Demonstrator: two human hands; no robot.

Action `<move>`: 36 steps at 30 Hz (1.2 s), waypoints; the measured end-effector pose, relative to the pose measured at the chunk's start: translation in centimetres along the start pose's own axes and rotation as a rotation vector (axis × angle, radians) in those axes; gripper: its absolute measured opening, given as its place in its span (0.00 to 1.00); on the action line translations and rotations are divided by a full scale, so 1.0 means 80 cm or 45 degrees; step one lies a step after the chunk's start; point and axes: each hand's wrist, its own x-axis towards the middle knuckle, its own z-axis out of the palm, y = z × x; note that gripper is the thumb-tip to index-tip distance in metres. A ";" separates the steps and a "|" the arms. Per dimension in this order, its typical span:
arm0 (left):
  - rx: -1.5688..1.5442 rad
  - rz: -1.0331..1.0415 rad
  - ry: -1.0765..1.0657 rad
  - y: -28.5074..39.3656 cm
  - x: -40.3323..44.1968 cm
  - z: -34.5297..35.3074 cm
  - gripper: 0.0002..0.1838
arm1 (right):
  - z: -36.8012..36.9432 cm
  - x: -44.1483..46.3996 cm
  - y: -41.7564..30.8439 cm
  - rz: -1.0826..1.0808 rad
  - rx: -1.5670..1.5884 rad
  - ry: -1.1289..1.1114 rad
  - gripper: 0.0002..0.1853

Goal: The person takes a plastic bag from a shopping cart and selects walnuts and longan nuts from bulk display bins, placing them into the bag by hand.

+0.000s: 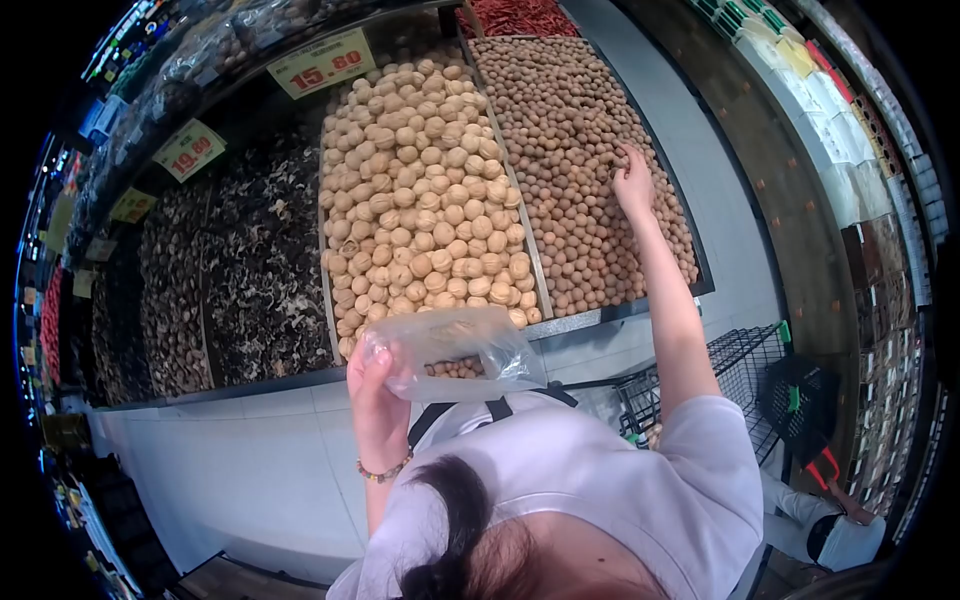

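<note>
My left hand (pixel 375 385) grips a clear plastic bag (pixel 510 360) by its left side, in front of my chest. Small round brown fruits (pixel 455 369), apparently dried longans, lie inside it. Over the right-hand bin, my right hand (pixel 634 185) is at the heap of dried longans (pixel 570 180), its fingers drawn together at the surface. Whether a fruit is between those fingertips I cannot make out. Pale walnuts (pixel 425 200) fill the neighbouring bin, just beyond the bag.
Dark dried fungus (pixel 265 250) fills a bin further left, below price signs (pixel 320 65). Red dried chillies (pixel 520 17) are at the back. A black wire shopping cart (pixel 740 370) stands at my right, near another person carrying a dark basket (pixel 800 405).
</note>
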 end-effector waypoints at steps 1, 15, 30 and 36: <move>0.004 -0.004 -0.004 0.000 0.002 0.002 0.10 | 0.004 -0.001 0.006 -0.088 -0.151 0.068 0.27; 0.004 -0.064 -0.079 -0.001 0.011 0.018 0.12 | -0.048 -0.134 -0.178 -0.453 0.668 0.029 0.15; 0.330 -0.557 -0.845 0.009 0.001 0.010 0.10 | 0.057 -0.359 -0.240 -0.688 0.206 -1.389 0.12; 0.232 -0.600 -0.830 0.010 0.004 0.010 0.10 | 0.055 -0.361 -0.241 -0.664 0.237 -1.378 0.12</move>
